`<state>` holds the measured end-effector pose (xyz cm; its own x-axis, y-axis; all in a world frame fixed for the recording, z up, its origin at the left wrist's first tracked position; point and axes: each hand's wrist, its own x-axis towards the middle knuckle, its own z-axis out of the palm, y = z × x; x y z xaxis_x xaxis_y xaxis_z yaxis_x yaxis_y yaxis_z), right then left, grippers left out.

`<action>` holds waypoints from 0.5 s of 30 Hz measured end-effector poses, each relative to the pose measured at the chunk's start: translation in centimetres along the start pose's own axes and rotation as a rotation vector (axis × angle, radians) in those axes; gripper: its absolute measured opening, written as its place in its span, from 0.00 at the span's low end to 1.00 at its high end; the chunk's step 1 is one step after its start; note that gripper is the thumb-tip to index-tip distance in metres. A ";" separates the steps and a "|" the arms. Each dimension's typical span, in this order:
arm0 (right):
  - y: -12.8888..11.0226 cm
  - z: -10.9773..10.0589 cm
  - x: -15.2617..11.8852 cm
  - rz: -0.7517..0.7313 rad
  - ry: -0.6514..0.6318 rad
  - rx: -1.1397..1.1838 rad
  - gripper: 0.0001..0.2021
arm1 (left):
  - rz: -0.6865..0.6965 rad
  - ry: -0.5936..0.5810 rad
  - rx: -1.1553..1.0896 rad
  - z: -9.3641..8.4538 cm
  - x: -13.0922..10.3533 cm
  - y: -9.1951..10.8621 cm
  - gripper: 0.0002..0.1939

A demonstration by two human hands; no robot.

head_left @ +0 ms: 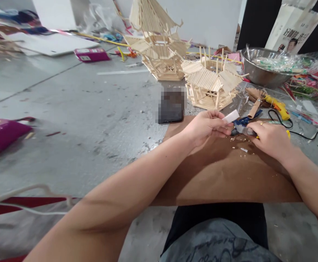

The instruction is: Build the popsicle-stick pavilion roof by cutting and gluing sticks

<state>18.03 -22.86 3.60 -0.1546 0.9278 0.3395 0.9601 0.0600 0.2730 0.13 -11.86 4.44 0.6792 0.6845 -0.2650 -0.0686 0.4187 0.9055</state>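
Near a peaked tower [159, 45] and an open-topped pavilion [210, 80], the left hand [206, 129] pinches a white strip [231, 116], the right hand [275, 140] grips a knife [242, 129].

Clutter on a gray surface [74, 98], around and beyond the fingers.
Left of the left fingers [219, 123] lies a dark rectangular object [172, 109], blurred out; farther left, two purple packs [4, 140] [92, 55] and, farther back, a flat white board [55, 44]. Beyond the right fingers [258, 131], a steel bowl [268, 77] holds clear plastic wrapping [283, 64], with a printed white bag [292, 27] behind.
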 end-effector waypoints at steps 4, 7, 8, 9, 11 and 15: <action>0.6 0.0 0.3 -0.010 -0.234 -0.059 0.10 | 0.048 0.048 0.035 -0.8 0.3 0.5 0.05; 1.2 0.3 0.5 0.020 -0.300 -0.069 0.10 | 0.043 0.055 0.076 -1.1 0.4 0.7 0.07; 1.3 0.5 0.6 0.029 -0.311 -0.069 0.10 | 0.040 0.055 0.088 -1.1 0.4 0.7 0.07; 1.4 0.6 0.6 0.039 -0.319 -0.070 0.10 | 0.040 0.057 0.096 -1.1 0.4 0.7 0.07; 1.5 0.8 0.7 0.052 -0.330 -0.072 0.10 | 0.044 0.070 0.095 -1.2 0.5 0.6 0.07; 1.5 1.3 0.7 0.090 -0.336 -0.055 0.11 | 0.059 0.098 0.083 -1.2 0.5 0.6 0.07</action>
<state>19.66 -21.64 3.12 0.0245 0.9984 0.0516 0.9511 -0.0392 0.3064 -0.44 -10.59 4.42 0.6008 0.7632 -0.2379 -0.0425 0.3277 0.9438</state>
